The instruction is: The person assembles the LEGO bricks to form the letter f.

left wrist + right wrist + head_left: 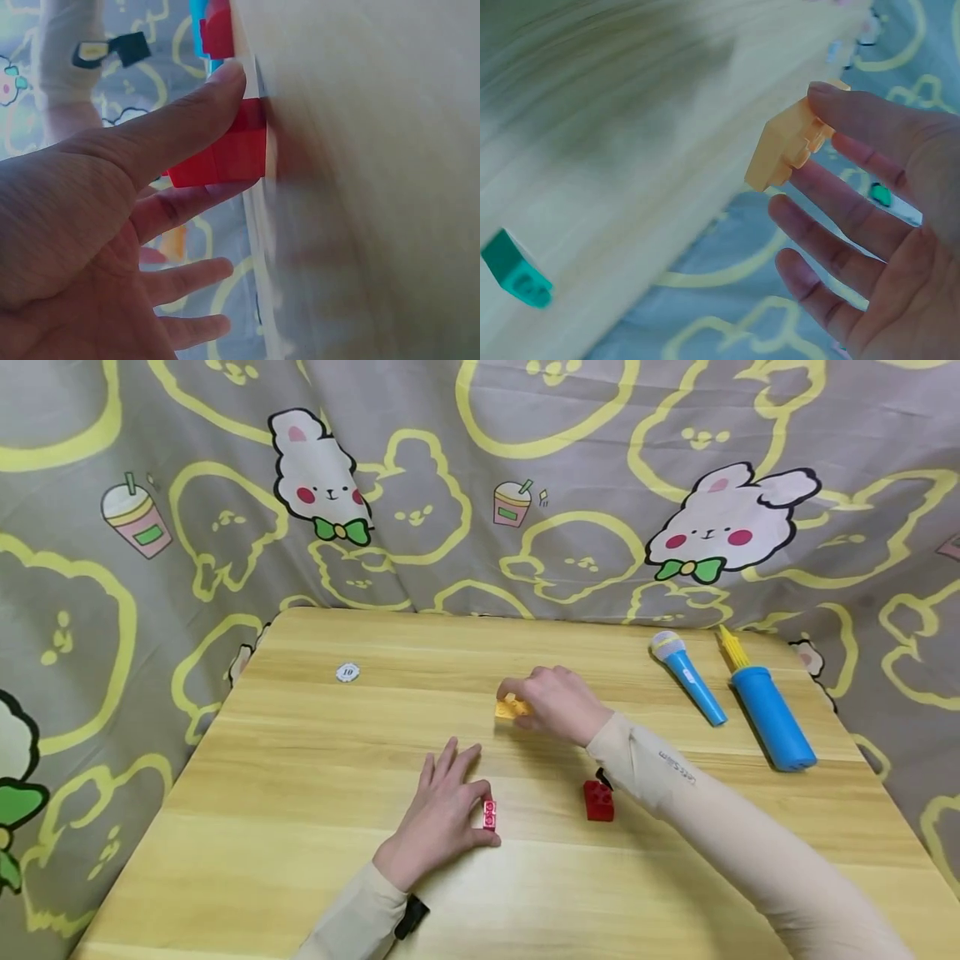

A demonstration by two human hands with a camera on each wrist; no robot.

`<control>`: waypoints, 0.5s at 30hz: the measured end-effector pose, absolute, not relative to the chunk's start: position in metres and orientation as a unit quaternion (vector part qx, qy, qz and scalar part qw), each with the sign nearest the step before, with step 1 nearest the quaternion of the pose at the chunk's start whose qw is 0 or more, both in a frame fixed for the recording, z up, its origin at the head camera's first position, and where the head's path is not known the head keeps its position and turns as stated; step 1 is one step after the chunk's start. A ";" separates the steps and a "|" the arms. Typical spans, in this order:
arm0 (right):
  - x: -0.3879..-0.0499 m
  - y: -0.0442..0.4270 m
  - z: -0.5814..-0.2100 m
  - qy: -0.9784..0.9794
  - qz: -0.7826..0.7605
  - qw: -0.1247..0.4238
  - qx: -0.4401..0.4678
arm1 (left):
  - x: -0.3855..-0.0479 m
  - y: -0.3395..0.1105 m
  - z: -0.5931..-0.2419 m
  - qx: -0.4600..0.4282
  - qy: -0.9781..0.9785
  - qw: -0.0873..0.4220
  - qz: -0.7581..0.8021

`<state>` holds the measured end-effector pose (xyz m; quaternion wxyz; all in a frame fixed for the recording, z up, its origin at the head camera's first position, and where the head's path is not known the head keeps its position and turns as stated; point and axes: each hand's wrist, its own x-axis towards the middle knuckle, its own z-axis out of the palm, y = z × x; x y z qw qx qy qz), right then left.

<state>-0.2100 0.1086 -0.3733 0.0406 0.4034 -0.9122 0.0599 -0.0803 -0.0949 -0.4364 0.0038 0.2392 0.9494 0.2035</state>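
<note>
My left hand [442, 814] pinches a small red toy brick [490, 816] between thumb and index finger, its other fingers spread. In the left wrist view this brick [225, 154] stands at the tabletop. Farther forward, my right hand [558, 703] holds a yellow-orange toy brick [512, 707] by thumb and fingertips. The right wrist view shows that brick [780, 142] tilted, with its studs toward the palm; whether it touches the table, I cannot tell. Another red brick [598, 802] lies beside the right forearm, untouched.
A blue toy microphone [693, 681] and a blue pump [772, 718] with a yellow nozzle lie at the table's back right. A round chip [348, 672] marked 10 lies back left. One green brick [517, 270] appears only in the right wrist view. Patterned curtain [420, 527] borders the table.
</note>
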 end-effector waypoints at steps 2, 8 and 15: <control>-0.202 0.109 -0.366 -0.903 0.071 0.059 0.419 | -0.081 -0.096 -0.436 0.236 0.950 0.006 0.204; -0.179 0.111 -0.351 -0.879 0.079 0.102 0.458 | -0.082 -0.097 -0.436 0.236 0.951 0.005 0.200; -0.146 0.110 -0.339 -0.869 0.066 0.095 0.480 | -0.082 -0.096 -0.436 0.242 0.948 0.008 0.207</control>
